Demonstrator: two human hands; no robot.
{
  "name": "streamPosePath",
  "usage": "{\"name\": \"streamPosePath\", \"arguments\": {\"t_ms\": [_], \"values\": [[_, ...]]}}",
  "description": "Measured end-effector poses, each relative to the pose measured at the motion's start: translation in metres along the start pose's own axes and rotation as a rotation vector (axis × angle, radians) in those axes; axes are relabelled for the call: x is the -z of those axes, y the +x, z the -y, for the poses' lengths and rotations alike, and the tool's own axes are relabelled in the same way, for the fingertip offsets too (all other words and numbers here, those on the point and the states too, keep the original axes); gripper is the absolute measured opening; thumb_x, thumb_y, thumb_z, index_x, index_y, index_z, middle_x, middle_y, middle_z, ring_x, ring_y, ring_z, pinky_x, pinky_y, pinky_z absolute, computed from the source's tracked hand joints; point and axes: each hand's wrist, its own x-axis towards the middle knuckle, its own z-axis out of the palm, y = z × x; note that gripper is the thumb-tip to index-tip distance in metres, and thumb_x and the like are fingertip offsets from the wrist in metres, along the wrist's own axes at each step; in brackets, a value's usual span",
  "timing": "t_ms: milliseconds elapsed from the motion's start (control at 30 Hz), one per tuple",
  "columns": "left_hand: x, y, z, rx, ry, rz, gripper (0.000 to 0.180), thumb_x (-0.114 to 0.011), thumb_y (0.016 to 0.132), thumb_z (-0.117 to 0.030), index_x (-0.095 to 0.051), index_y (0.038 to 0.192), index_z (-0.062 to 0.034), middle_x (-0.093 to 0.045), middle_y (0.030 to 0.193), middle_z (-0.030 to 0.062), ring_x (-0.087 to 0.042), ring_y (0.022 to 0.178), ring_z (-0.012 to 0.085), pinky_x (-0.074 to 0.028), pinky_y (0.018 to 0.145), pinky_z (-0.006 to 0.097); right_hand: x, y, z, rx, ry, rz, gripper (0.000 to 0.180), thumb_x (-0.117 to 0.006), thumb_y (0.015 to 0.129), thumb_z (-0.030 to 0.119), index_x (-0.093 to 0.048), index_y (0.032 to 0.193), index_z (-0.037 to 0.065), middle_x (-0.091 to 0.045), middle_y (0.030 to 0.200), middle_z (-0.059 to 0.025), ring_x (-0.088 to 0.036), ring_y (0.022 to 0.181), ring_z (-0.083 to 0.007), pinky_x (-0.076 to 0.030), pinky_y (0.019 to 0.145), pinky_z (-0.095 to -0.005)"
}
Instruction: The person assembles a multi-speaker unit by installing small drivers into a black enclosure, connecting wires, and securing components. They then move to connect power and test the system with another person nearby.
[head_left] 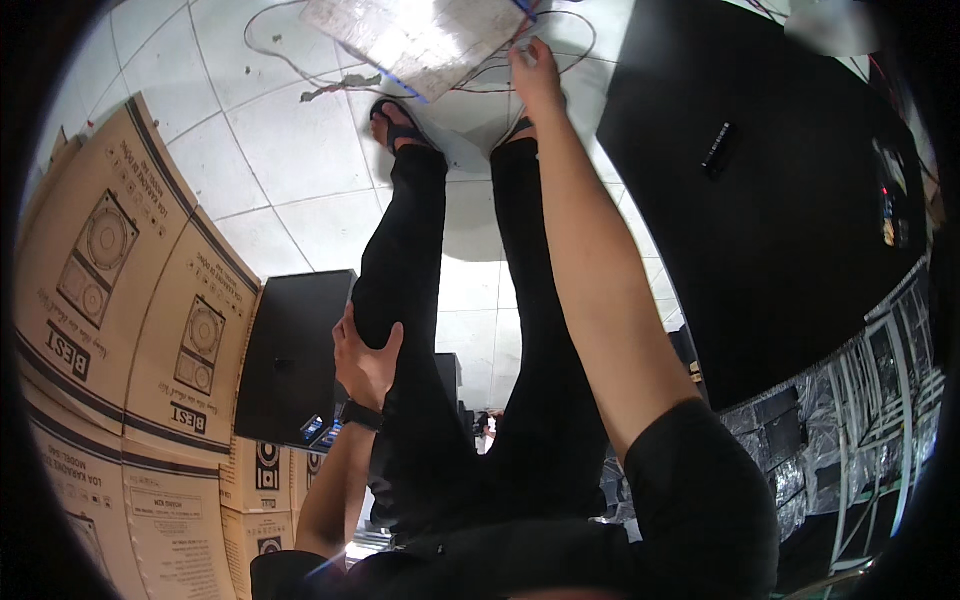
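My right hand (537,78) reaches far forward, down by my right foot, beside the corner of a pale, scuffed flat board (400,40) with blue edges. Its fingers are curled together near a thin cable (588,50) that loops on the floor around the board. Whatever lies between the fingertips is too small to make out. Resting on my left leg near the knee, my left hand (365,360) has its thumb and fingers apart and holds nothing. A dark band (361,416) circles that wrist. Bright glare hides part of the board's surface.
Stacked brown cartons (150,300) with printed speaker drawings line the left side. A black box (290,350) stands between them and my left leg. To the right is a large black surface (760,260) with a small dark bar (717,150) on it. Plastic-wrapped items (840,430) sit behind it.
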Motion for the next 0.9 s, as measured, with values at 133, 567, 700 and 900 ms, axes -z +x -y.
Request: {"name": "streamPosePath", "arguments": {"t_ms": [133, 567, 700, 900], "values": [[-0.005, -0.007, 0.000, 0.007, 0.027, -0.049, 0.086, -0.080, 0.079, -0.047, -0.047, 0.150, -0.0107, -0.054, 0.141, 0.0163, -0.058, 0.126, 0.0383, -0.054, 0.098, 0.051, -0.001, 0.028, 0.023, -0.152, -0.089, 0.203, 0.035, -0.063, 0.101, 0.027, -0.070, 0.102, -0.007, -0.076, 0.093, -0.0141, -0.074, 0.087, -0.0273, -0.059, 0.080, -0.0374], [0.005, -0.010, -0.016, 0.106, -0.034, 0.056, 0.085, -0.082, 0.080, -0.044, -0.047, 0.148, -0.0067, -0.054, 0.139, 0.0212, -0.056, 0.128, 0.0386, -0.053, 0.101, 0.050, 0.024, 0.021, 0.079, -0.283, 0.374, 0.194, 0.038, -0.069, 0.098, 0.011, -0.057, 0.129, -0.009, -0.066, 0.114, -0.0149, -0.069, 0.097, -0.0254, -0.058, 0.084, -0.0347], [0.004, -0.011, -0.013, 0.109, -0.043, 0.063, 0.086, -0.081, 0.080, -0.045, -0.046, 0.149, -0.0072, -0.054, 0.139, 0.0196, -0.056, 0.127, 0.0387, -0.053, 0.100, 0.051, 0.028, -0.001, 0.072, 0.104, -0.011, 0.060, 0.053, -0.072, 0.096, 0.018, -0.055, 0.139, -0.006, -0.066, 0.120, -0.0171, -0.070, 0.087, -0.0209, -0.058, 0.073, -0.0325], [0.012, -0.006, -0.008, 0.114, -0.070, 0.121, 0.086, -0.075, 0.083, -0.052, -0.044, 0.151, -0.0106, -0.051, 0.143, 0.0198, -0.055, 0.127, 0.0412, -0.052, 0.100, 0.048, 0.124, -0.156, 0.108, 0.173, -0.231, 0.338, 0.060, -0.073, 0.093, 0.024, -0.052, 0.144, 0.002, -0.068, 0.125, -0.0173, -0.070, 0.100, -0.0232, -0.055, 0.084, -0.0358]]}}
